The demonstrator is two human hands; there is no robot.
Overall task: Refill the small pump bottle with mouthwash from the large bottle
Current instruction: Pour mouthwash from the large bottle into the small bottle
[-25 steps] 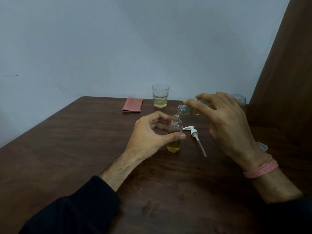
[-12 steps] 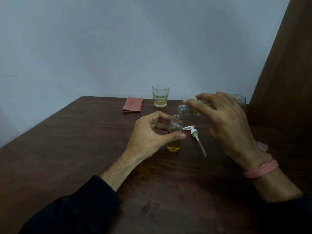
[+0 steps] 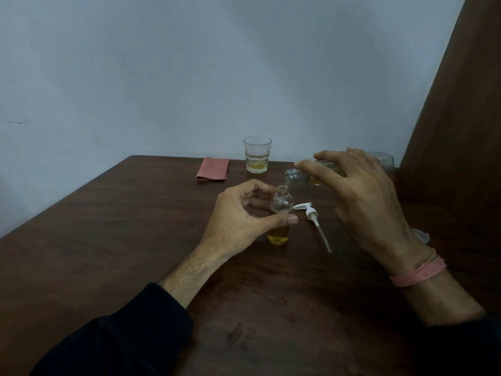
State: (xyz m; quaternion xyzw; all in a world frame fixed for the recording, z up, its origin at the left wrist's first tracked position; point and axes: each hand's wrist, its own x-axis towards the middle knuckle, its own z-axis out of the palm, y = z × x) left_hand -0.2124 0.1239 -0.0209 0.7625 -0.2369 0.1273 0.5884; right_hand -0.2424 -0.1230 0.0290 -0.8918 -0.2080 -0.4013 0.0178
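Dark sleeves on both arms, pink thread band at right wrist

Glass: stood upright at table's far edge, holding shallow yellow liquid.
Cloth: pink, folded, lay flat just left of glass.
Table: dark wood.

The surface was a dark reddish-brown wood grain with darker streaks running through it, and the wall behind was a flat pale grey-blue. The small pump bottle was clear with golden-yellow liquid in the bottom, same yellow showing in the clear large bottle and the clear glass, while the pump head lying there was plain white. Also a salmon-pink folded cloth, matching pink thread on the right wrist, a black sleeve, and a brown curtain.
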